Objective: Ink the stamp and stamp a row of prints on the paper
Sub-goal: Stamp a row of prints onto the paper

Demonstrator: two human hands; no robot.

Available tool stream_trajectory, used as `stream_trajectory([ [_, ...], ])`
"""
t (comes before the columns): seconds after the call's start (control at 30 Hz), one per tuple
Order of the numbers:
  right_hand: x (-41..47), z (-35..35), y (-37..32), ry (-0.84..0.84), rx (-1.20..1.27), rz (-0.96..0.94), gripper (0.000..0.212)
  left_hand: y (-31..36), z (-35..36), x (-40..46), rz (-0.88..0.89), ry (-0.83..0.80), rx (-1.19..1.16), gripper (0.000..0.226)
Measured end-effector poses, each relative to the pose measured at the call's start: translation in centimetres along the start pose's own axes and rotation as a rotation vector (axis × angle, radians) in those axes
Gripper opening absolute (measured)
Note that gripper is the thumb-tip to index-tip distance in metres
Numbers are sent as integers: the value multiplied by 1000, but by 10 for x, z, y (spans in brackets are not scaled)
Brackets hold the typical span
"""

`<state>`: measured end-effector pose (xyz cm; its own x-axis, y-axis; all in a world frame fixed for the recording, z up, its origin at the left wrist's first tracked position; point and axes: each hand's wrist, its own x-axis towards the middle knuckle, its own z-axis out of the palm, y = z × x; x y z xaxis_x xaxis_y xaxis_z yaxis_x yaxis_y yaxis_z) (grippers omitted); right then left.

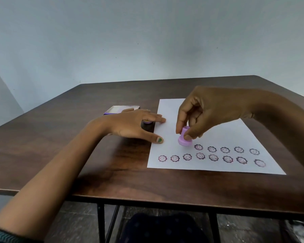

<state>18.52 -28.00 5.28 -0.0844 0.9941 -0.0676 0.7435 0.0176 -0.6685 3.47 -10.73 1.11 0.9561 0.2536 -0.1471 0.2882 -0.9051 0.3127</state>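
While right hand (216,111) presses stamp (184,139), left hand (130,125) steadies paper (226,130)

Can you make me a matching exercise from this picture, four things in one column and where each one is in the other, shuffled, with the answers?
Things:
1. stamp
2. left hand
3. small box
4. near row of prints

Places:
A. along the paper's near edge
B. beyond the left hand, on the table
C. gripped in the right hand, base on the paper
D. fingertips on the paper's left edge

Pairs: 1-C, 2-D, 3-B, 4-A
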Motion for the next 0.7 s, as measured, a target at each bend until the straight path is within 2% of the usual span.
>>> stream_trajectory([
  [0.3, 0, 5, -4, -8, -87, 22, 13, 0, 0, -1, -12, 7, -10, 77],
  [0.7, 1, 6, -8, -13, -137, 38, 13, -1, 0, -1, -3, -22, -65, 87],
])
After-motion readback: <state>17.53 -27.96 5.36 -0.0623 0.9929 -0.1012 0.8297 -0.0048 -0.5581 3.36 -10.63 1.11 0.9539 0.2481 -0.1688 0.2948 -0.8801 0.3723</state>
